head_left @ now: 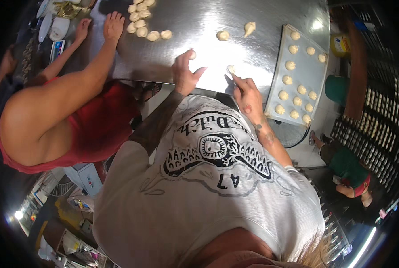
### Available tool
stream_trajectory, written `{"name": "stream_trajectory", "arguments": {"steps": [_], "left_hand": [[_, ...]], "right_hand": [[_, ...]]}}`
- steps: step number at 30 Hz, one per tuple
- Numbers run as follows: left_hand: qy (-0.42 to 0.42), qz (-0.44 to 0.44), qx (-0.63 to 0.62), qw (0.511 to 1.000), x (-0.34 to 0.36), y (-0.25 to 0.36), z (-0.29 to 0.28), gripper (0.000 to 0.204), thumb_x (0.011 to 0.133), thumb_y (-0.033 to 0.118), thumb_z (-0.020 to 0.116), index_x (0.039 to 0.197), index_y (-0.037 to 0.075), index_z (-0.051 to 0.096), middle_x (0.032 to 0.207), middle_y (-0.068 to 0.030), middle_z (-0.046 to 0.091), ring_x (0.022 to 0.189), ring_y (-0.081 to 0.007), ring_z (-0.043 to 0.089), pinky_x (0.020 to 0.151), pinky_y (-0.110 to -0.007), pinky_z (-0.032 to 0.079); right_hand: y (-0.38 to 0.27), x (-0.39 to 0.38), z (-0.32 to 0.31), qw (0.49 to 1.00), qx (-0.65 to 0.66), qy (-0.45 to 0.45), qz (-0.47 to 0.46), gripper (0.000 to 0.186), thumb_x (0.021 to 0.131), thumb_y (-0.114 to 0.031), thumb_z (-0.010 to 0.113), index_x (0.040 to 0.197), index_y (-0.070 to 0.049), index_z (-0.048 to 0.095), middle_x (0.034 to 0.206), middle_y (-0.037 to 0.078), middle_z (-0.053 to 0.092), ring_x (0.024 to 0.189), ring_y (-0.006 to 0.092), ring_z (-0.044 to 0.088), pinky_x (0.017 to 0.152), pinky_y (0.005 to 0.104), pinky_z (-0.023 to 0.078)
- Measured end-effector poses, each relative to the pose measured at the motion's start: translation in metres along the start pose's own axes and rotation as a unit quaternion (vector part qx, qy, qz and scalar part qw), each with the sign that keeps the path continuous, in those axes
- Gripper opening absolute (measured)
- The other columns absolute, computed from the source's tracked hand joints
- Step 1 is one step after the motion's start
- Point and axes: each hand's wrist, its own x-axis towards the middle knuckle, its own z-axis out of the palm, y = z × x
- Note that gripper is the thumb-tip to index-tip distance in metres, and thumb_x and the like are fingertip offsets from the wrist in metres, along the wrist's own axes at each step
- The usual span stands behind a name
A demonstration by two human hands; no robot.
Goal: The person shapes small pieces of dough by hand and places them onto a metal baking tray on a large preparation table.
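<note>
My left hand (185, 73) is over the near edge of the metal table (186, 27), thumb spread away from the fingers. A small pale dough ball (193, 55) shows at its fingertips. To the right, my right hand (247, 92) reaches out with its index finger, the tip touching a small dough piece (231, 69) on the table; the other fingers are bent, and no grip shows. Farther back lie a round dough piece (223, 35) and a longer, pointed one (250, 29).
Beside my right hand, a metal tray (275, 67) bears several pleated dough pieces. More shaped dough pieces (142, 31) sit at the back left. A co-worker in a red top (96, 129) rests hands on the table to my left. Another person in green (349, 172) is at lower right, near racks (378, 120).
</note>
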Motion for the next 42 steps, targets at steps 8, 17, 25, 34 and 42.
{"name": "stream_trajectory", "arguments": {"steps": [8, 17, 25, 34, 42], "left_hand": [[-0.049, -0.046, 0.085, 0.994, 0.017, -0.038, -0.015, 0.043, 0.093, 0.028, 0.084, 0.132, 0.014, 0.070, 0.123, -0.0029, 0.069, 0.118, -0.0249, 0.065, 0.101, -0.046, 0.042], [-0.063, 0.006, 0.069, 0.996, 0.018, -0.036, -0.020, 0.045, 0.091, 0.022, 0.085, 0.131, 0.012, 0.069, 0.115, -0.0017, 0.070, 0.111, -0.0191, 0.066, 0.100, -0.041, 0.038], [0.003, 0.028, 0.099, 0.995, 0.009, -0.037, -0.019, 0.061, 0.088, 0.027, 0.088, 0.142, 0.012, 0.063, 0.119, -0.0027, 0.069, 0.115, -0.0186, 0.066, 0.106, -0.042, 0.037], [-0.209, -0.114, 0.087, 0.967, 0.022, -0.027, -0.020, 0.045, 0.088, 0.026, 0.086, 0.127, 0.012, 0.067, 0.117, -0.0028, 0.067, 0.112, -0.0202, 0.064, 0.108, -0.043, 0.035], [-0.111, -0.003, 0.072, 0.991, 0.011, -0.016, -0.020, 0.102, 0.074, 0.041, 0.098, 0.158, 0.010, 0.050, 0.125, -0.0100, 0.064, 0.124, -0.0255, 0.061, 0.111, -0.047, 0.036]], "right_hand": [[-0.061, 0.095, 0.087, 0.997, 0.009, -0.005, -0.080, 0.043, 0.099, -0.013, 0.065, 0.140, -0.022, 0.071, 0.106, 0.012, 0.070, 0.098, 0.0343, 0.072, 0.084, 0.0467, 0.061], [-0.071, 0.102, 0.082, 0.998, 0.007, 0.004, -0.055, 0.045, 0.097, -0.014, 0.066, 0.141, -0.021, 0.070, 0.112, 0.014, 0.068, 0.095, 0.0373, 0.072, 0.083, 0.0495, 0.061], [-0.039, 0.052, 0.057, 0.996, -0.043, -0.059, -0.059, 0.048, 0.096, -0.012, 0.065, 0.142, -0.025, 0.070, 0.109, 0.011, 0.069, 0.099, 0.0330, 0.071, 0.085, 0.0467, 0.061], [-0.052, 0.067, 0.077, 0.998, -0.033, -0.025, -0.036, 0.044, 0.097, -0.009, 0.066, 0.137, -0.024, 0.073, 0.109, 0.011, 0.068, 0.094, 0.0335, 0.073, 0.082, 0.0462, 0.062], [0.086, 0.016, 0.022, 0.986, -0.030, 0.152, 0.061, 0.044, 0.094, -0.005, 0.064, 0.136, -0.010, 0.074, 0.120, 0.018, 0.067, 0.112, 0.0367, 0.067, 0.099, 0.0442, 0.056]]}}
